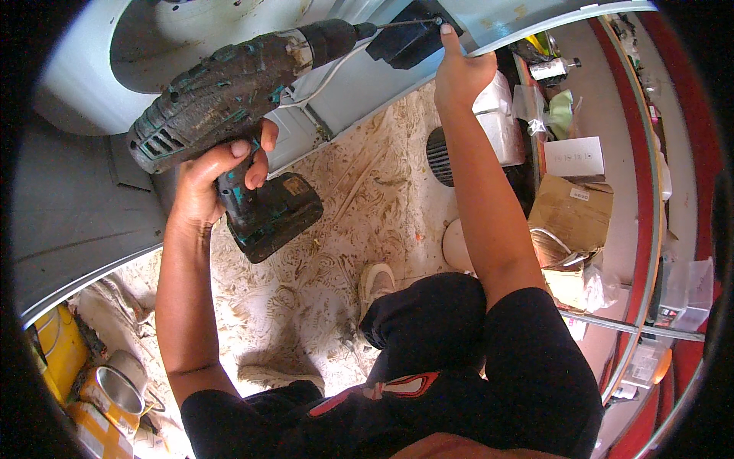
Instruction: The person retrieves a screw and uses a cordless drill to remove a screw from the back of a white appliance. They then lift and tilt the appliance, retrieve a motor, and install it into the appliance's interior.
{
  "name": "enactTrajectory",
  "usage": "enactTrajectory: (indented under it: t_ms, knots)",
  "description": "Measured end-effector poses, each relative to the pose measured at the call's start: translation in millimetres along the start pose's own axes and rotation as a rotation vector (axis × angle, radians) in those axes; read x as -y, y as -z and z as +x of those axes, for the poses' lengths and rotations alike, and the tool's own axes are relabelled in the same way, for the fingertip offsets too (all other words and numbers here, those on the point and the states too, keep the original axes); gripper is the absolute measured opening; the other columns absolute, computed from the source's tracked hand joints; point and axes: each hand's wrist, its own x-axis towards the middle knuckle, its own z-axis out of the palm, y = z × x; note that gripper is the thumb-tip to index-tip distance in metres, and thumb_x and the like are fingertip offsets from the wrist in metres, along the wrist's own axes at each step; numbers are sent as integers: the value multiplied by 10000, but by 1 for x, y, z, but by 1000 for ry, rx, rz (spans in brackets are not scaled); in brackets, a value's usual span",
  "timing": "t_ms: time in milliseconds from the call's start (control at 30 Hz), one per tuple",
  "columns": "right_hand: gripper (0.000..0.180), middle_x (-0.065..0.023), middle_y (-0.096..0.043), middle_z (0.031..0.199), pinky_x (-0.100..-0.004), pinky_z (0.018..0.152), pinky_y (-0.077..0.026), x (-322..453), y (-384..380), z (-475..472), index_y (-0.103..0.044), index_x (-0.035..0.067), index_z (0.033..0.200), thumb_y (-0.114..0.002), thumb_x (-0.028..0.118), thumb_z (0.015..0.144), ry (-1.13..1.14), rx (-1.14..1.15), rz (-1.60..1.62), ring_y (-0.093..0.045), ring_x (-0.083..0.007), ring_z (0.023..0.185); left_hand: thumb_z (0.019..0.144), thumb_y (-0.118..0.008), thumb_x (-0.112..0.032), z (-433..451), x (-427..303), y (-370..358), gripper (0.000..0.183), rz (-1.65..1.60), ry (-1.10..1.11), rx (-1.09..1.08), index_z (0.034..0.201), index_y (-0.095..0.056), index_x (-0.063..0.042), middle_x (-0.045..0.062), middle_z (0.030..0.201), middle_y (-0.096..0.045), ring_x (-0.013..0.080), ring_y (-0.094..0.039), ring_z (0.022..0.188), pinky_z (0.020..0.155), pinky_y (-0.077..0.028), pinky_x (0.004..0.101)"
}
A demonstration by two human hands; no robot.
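Note:
My left hand (221, 166) is wrapped around the grip of a worn black and teal cordless drill (223, 97), its battery pack hanging below. A long thin bit (404, 23) runs from the chuck to a small screw (438, 21) on a black plastic part (401, 49). That part sits against a pale metal appliance panel (367, 86). At the screw, my right hand (461, 69) has a fingertip beside the bit's end, with the other fingers curled at the panel's edge. A light-coloured cable (327, 77) hangs behind the chuck.
On the right, a shelf holds an open cardboard box (567, 215), a white box (574, 156) and a small bottle (553, 69). A round floor drain (440, 156) lies below my right forearm. Lower left stands a metal pot (120, 381) near a yellow container (60, 350).

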Motion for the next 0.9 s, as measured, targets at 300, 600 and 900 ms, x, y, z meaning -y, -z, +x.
enactTrajectory:
  t_ms: [300, 600, 900]
  knots:
    - [198, -61, -632, 876, -259, 731, -445, -3, -1, 0, -601, -23, 888, -704, 46, 734, 14, -9, 44, -573, -126, 777, 691, -617, -281, 1, 4, 1, 671, 36, 27, -11, 1239, -413, 47, 99, 876, -547, 90, -461, 471, 460, -402, 226]
    - [207, -61, -634, 854, -258, 725, -443, -1, -1, 0, -602, -28, 893, -711, 53, 736, 21, 11, 11, -571, -127, 769, 710, -592, -221, 0, 6, -4, 465, -26, 9, 8, 1105, -504, 9, 135, 904, -589, 128, -474, 511, 478, -395, 235]
    - [229, -69, -638, 863, -265, 735, -443, 0, 2, -1, -602, -34, 897, -724, 62, 728, 14, -4, -58, -575, -135, 777, 693, -613, -281, -5, 16, -6, 659, 0, 17, -4, 1248, -416, 15, 96, 933, -555, 95, -450, 489, 462, -379, 210]
